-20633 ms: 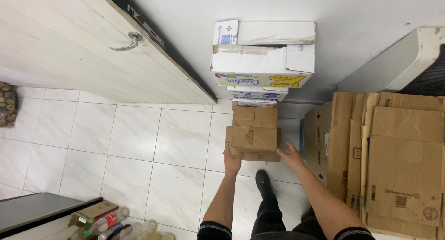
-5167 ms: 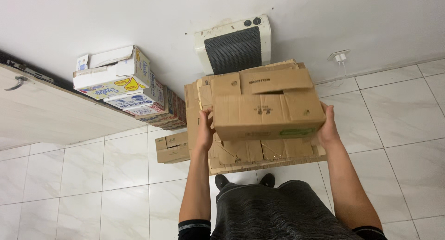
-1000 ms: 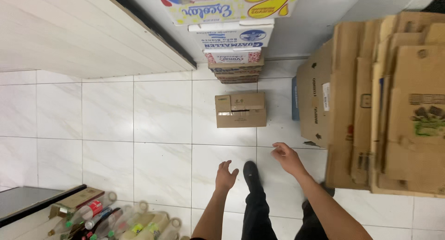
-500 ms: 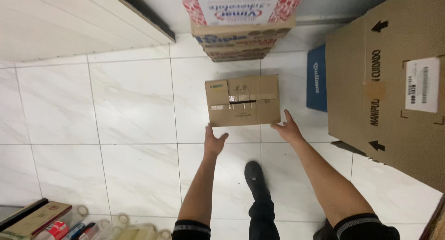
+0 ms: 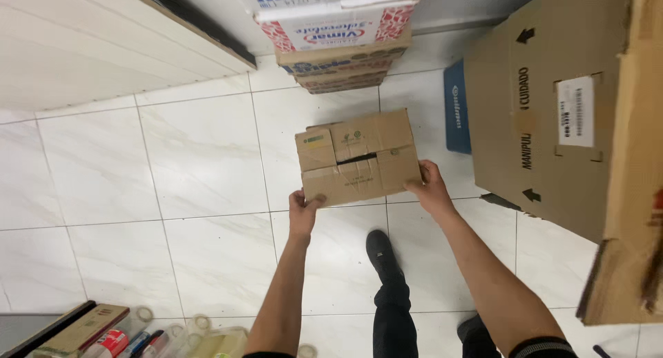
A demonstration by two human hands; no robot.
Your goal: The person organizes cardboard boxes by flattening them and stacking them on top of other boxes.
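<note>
A small brown cardboard box (image 5: 358,156) with closed flaps is over the white tiled floor. My left hand (image 5: 302,209) grips its near left corner. My right hand (image 5: 429,187) holds its near right edge. Both arms reach forward from the bottom of the view, and my black shoe (image 5: 382,251) stands on the tiles just below the box.
A stack of printed cartons (image 5: 338,33) rises by the far wall. Large flattened brown cartons (image 5: 552,116) lean at the right, with a blue flat carton (image 5: 456,106) behind them. Plastic bottles (image 5: 173,334) and a small box lie at the bottom left. A door (image 5: 90,47) is at upper left.
I have bent closer to the floor. Both hands, open and apart a second ago, reached the small box and now grip its near corners.
</note>
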